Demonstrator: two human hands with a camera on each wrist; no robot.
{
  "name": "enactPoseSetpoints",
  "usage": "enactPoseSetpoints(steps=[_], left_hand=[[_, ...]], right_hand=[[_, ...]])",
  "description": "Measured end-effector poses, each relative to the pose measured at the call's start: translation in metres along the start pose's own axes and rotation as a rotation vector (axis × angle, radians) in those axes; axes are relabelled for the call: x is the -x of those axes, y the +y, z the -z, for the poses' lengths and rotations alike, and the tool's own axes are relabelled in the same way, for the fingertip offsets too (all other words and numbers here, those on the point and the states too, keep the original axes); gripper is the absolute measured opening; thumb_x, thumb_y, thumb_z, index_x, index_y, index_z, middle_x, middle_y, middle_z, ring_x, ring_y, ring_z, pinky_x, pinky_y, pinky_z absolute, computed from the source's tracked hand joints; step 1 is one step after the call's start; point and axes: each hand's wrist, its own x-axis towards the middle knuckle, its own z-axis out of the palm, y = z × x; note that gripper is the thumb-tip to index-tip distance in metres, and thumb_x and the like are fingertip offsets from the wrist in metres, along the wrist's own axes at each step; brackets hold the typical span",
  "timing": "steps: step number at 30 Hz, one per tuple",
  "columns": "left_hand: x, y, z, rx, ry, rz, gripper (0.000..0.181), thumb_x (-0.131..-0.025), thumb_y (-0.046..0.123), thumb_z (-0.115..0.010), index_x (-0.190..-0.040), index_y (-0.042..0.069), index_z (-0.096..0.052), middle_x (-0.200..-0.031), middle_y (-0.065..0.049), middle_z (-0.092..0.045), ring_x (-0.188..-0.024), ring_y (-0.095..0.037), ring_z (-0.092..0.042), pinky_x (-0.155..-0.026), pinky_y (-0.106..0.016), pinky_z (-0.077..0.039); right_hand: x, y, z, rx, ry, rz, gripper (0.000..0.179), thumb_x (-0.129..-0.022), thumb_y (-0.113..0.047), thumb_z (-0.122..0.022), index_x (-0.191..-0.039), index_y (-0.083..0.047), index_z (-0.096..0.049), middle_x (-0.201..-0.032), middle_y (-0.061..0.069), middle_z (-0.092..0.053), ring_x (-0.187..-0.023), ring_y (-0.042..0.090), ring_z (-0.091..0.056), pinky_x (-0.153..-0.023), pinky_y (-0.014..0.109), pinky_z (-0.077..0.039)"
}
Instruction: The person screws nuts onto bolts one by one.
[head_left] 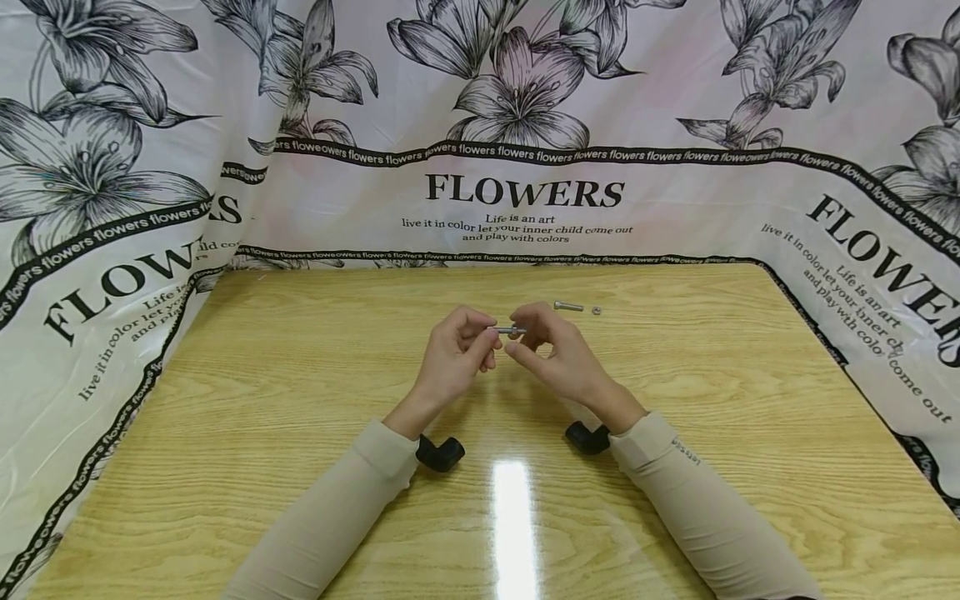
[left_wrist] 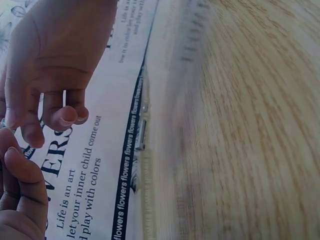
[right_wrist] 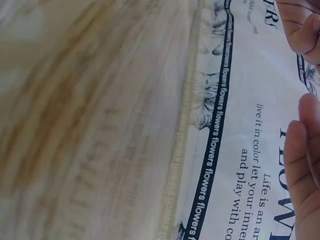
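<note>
My left hand (head_left: 453, 350) pinches a small metal bolt (head_left: 504, 330) between thumb and fingertips, above the middle of the table. The bolt lies nearly level, with a nut (head_left: 515, 332) on its right end. Around that end my right hand (head_left: 558, 350) curves, its thumb and index finger apart in the head view. In the left wrist view, the right hand (left_wrist: 60, 65) is close to the tips of the left hand (left_wrist: 22, 185). The right wrist view shows fingers (right_wrist: 305, 150) of the right hand, with the bolt out of frame.
Behind the right hand, another bolt (head_left: 568, 307) lies on the wood-grain table (head_left: 300, 433) beside a loose nut (head_left: 596, 311). A flower-print cloth (head_left: 525, 200) borders the table's back and sides. Black wrist-worn pieces (head_left: 440, 454) stick out near both cuffs.
</note>
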Motion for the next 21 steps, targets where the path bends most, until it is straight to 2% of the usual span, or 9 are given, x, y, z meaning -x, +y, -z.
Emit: enactPoseSetpoints(steps=[3, 6, 10, 13, 15, 18, 21], left_hand=[[0.002, 0.011, -0.001, -0.001, -0.004, -0.004, 0.014, -0.096, -0.006, -0.05, -0.108, -0.014, -0.05, -0.089, -0.036, -0.057, -0.059, -0.023, -0.055, -0.055, -0.026, -0.047], [0.004, 0.017, -0.002, -0.002, -0.001, -0.008, 0.014, -0.096, -0.007, -0.05, -0.107, -0.015, -0.05, -0.087, -0.035, -0.057, -0.058, -0.017, -0.055, -0.055, -0.026, -0.047], [0.005, 0.019, -0.003, -0.011, 0.003, -0.01, 0.012, -0.096, -0.006, -0.05, -0.106, -0.013, -0.051, -0.083, -0.024, -0.06, -0.057, -0.011, -0.055, -0.054, -0.028, -0.048], [0.005, 0.019, -0.003, -0.012, 0.0, -0.007, 0.013, -0.096, -0.006, -0.05, -0.106, -0.013, -0.051, -0.083, -0.022, -0.061, -0.057, -0.013, -0.055, -0.054, -0.029, -0.048], [0.004, 0.019, -0.003, -0.01, -0.002, -0.007, 0.014, -0.096, -0.006, -0.05, -0.107, -0.014, -0.051, -0.084, -0.027, -0.06, -0.058, -0.018, -0.055, -0.054, -0.029, -0.048], [0.004, 0.019, -0.002, -0.01, -0.002, -0.006, 0.013, -0.096, -0.006, -0.05, -0.107, -0.012, -0.051, -0.087, -0.033, -0.058, -0.058, -0.026, -0.055, -0.055, -0.03, -0.048], [0.004, 0.019, -0.002, -0.014, 0.0, -0.009, 0.011, -0.096, -0.006, -0.05, -0.106, -0.011, -0.052, -0.087, -0.033, -0.058, -0.059, -0.031, -0.055, -0.055, -0.031, -0.049]], right_hand=[[0.0, -0.001, -0.001, -0.003, 0.019, 0.039, 0.027, -0.092, -0.009, -0.064, -0.117, -0.006, -0.053, -0.094, 0.006, -0.064, -0.077, 0.017, -0.061, -0.07, 0.034, -0.05], [0.0, -0.001, -0.001, -0.004, 0.025, 0.054, 0.02, -0.094, -0.006, -0.061, -0.114, -0.004, -0.057, -0.088, 0.006, -0.064, -0.073, 0.019, -0.061, -0.067, 0.034, -0.049], [0.0, -0.001, -0.001, 0.007, 0.017, 0.026, 0.012, -0.097, -0.01, -0.056, -0.107, -0.006, -0.062, -0.085, 0.002, -0.062, -0.071, 0.017, -0.058, -0.063, 0.036, -0.047], [0.0, -0.001, 0.0, 0.015, 0.008, 0.005, 0.013, -0.099, -0.014, -0.053, -0.104, -0.006, -0.063, -0.085, 0.0, -0.06, -0.072, 0.015, -0.056, -0.064, 0.037, -0.047], [0.0, -0.002, 0.0, 0.009, 0.004, -0.008, 0.015, -0.1, -0.018, -0.053, -0.106, -0.008, -0.062, -0.085, 0.0, -0.061, -0.072, 0.015, -0.057, -0.064, 0.039, -0.047], [0.0, -0.002, 0.001, 0.0, 0.01, -0.02, 0.02, -0.097, -0.022, -0.058, -0.113, -0.011, -0.058, -0.088, 0.001, -0.062, -0.073, 0.016, -0.058, -0.064, 0.041, -0.048], [0.001, -0.002, 0.001, -0.001, 0.023, 0.005, 0.028, -0.093, -0.02, -0.065, -0.117, -0.011, -0.055, -0.09, 0.002, -0.063, -0.074, 0.015, -0.059, -0.067, 0.04, -0.049]])
